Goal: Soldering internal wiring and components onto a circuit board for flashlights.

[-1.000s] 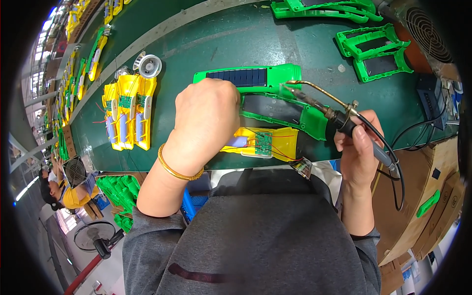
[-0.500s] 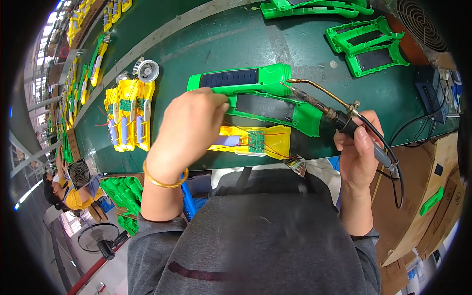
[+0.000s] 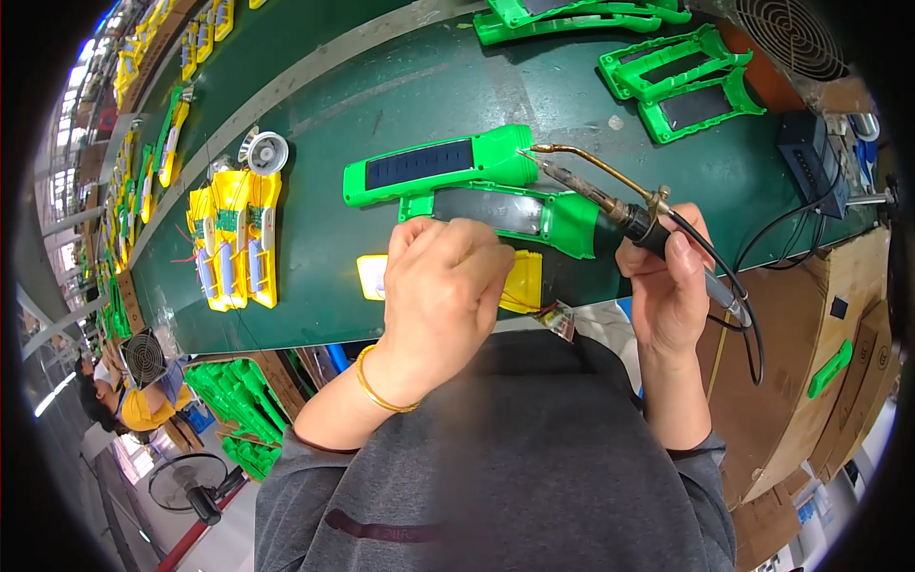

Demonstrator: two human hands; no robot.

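Note:
My right hand (image 3: 672, 286) grips a soldering iron (image 3: 624, 214) with a thin brass tube beside its tip; the tip points left near the end of a green casing (image 3: 505, 164) with a dark solar panel. Below that casing lies an open green casing half (image 3: 575, 227), with a dark panel inside. Curled fingers close my left hand (image 3: 443, 291) over a yellow housing (image 3: 522, 283) near the table edge. The hand covers the housing's middle and whatever its fingertips pinch. A clear, shiny piece (image 3: 559, 321) sits at the housing's right end.
Several yellow housings (image 3: 231, 248) with batteries and circuit boards lie at left, below a round reflector (image 3: 268, 153). Green shells (image 3: 701, 110) and a dark box (image 3: 810, 162) with cables occupy the right. Cartons (image 3: 796, 372) stand beside the table (image 3: 315, 319). Another person (image 3: 143, 410) is far left.
My left hand has moved right and nearer to me, from the green casings onto the yellow housing. The right hand still holds the soldering iron. The whole view has shifted slightly.

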